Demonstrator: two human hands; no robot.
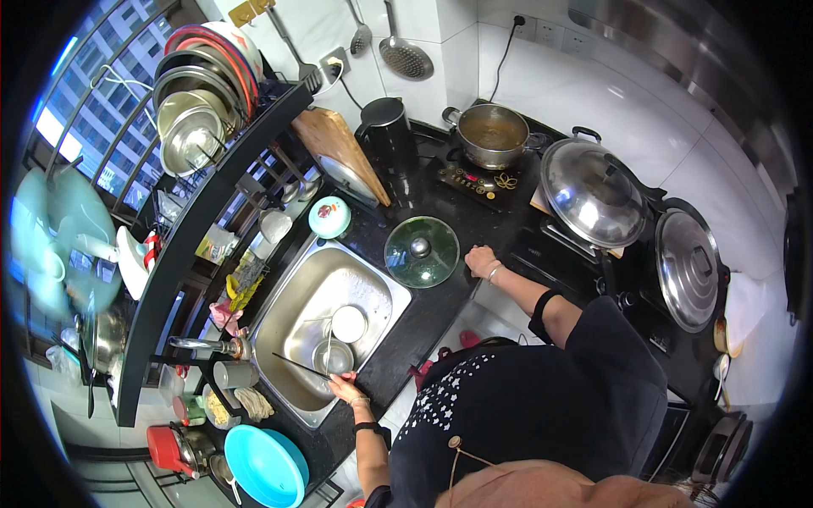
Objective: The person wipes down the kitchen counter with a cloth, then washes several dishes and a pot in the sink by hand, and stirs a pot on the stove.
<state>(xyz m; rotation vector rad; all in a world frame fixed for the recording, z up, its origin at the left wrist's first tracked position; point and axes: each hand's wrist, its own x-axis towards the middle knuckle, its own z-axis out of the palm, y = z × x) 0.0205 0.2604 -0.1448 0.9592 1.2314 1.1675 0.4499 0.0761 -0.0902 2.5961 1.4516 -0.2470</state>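
Observation:
My left hand (346,387) is closed on a pair of dark chopsticks (298,364), held over the near side of the steel sink (267,327). Beneath them in the sink lie a small metal bowl (333,357) and a white bowl (349,324), with thin light sticks beside them. My right hand (483,261) is at the edge of the black counter, its fingers curled; whether it holds anything cannot be told. Just left of it a glass lid (422,253) with a round metal knob lies on the counter.
An open pot (493,134) with brownish liquid stands on a lit induction cooker (476,181). Two lidded pans, one a covered wok (594,190), are on the right. A black kettle (385,130) stands by the wall. The faucet (209,345), a dish rack and a blue basin (263,467) are left.

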